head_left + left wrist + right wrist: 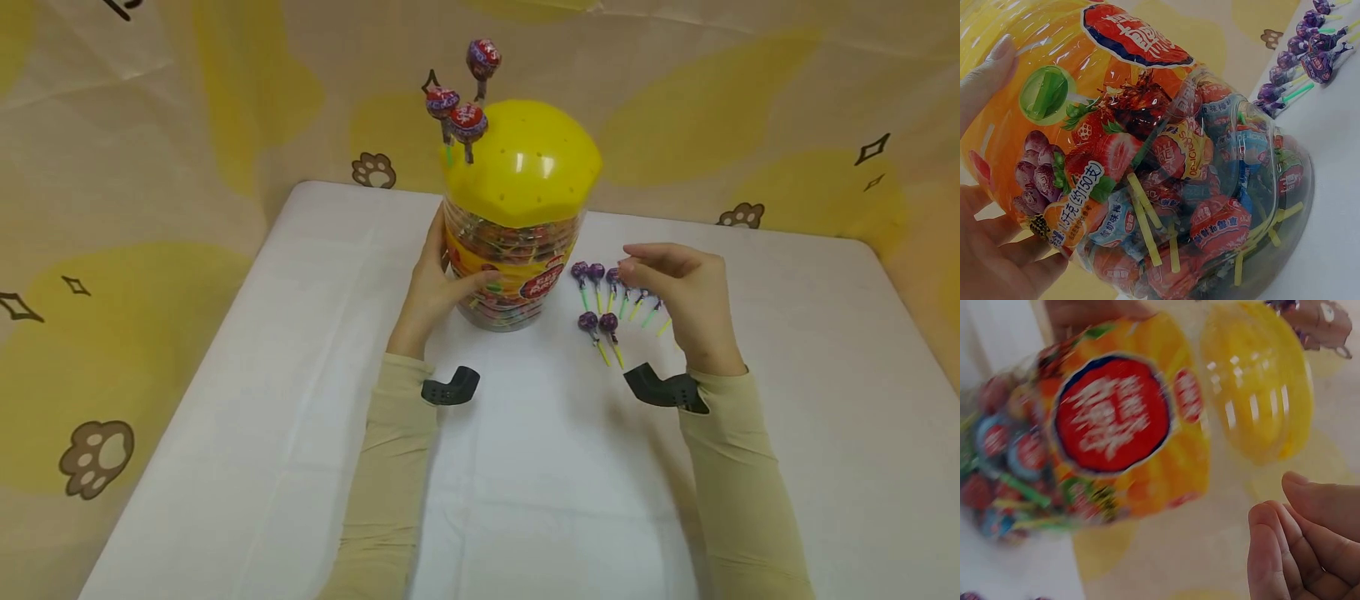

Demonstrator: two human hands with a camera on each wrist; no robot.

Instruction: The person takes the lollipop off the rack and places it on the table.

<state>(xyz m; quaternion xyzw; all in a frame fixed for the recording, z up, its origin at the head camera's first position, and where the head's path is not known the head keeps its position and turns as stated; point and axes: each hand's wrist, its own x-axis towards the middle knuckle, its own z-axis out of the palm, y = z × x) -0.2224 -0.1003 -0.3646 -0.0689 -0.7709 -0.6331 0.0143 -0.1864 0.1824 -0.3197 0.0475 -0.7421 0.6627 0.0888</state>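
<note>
A clear plastic candy jar (517, 287) with a fruit-printed label stands on the table, full of wrapped lollipops. My left hand (435, 287) grips its left side, thumb across the front and fingers round the back, as the left wrist view (997, 250) also shows. On top is a yellow domed lid (525, 167) dotted with small holes. Three purple-and-red lollipops (468, 123) stand upright by their sticks at the lid's left side. To the right of the jar hovers my right hand (693, 300), fingers loosely bent, nothing between thumb and fingertips (1297, 481).
Several purple-wrapped lollipops (609, 323) with yellow and green sticks lie in two rows right of the jar, partly hidden behind my right hand. A white cloth (525, 467) covers the table; a patterned curtain (675, 108) hangs behind it.
</note>
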